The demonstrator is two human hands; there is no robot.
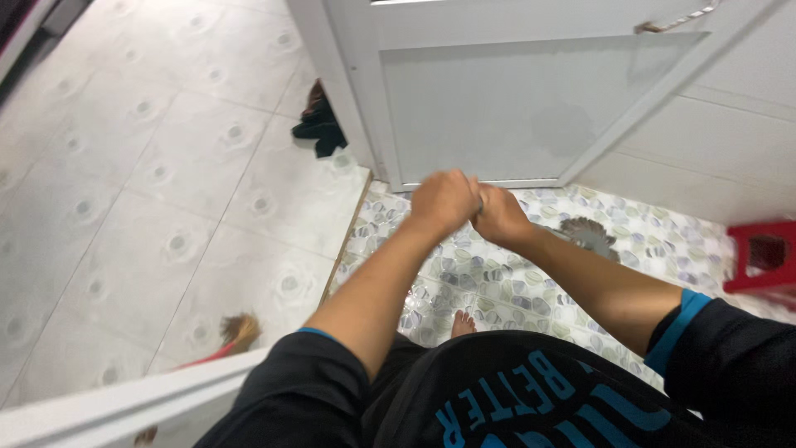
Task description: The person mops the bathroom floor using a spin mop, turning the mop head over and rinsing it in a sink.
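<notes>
My left hand [444, 199] and my right hand [500, 217] are closed into fists and pressed together above a patterned tile floor [489, 278]. Both seem to grip a thin handle that runs behind my right forearm to a fan-shaped brush head [590, 235] lying on the tiles. The handle itself is mostly hidden and blurred. My bare foot [463, 323] shows below the hands.
A white door [531, 108] stands just beyond the hands. Left of it, a dark cloth [319, 129] lies on pale floor tiles, past a raised threshold [348, 236]. A red plastic stool [763, 253] is at the right; a small red-handled broom [236, 333] lies lower left.
</notes>
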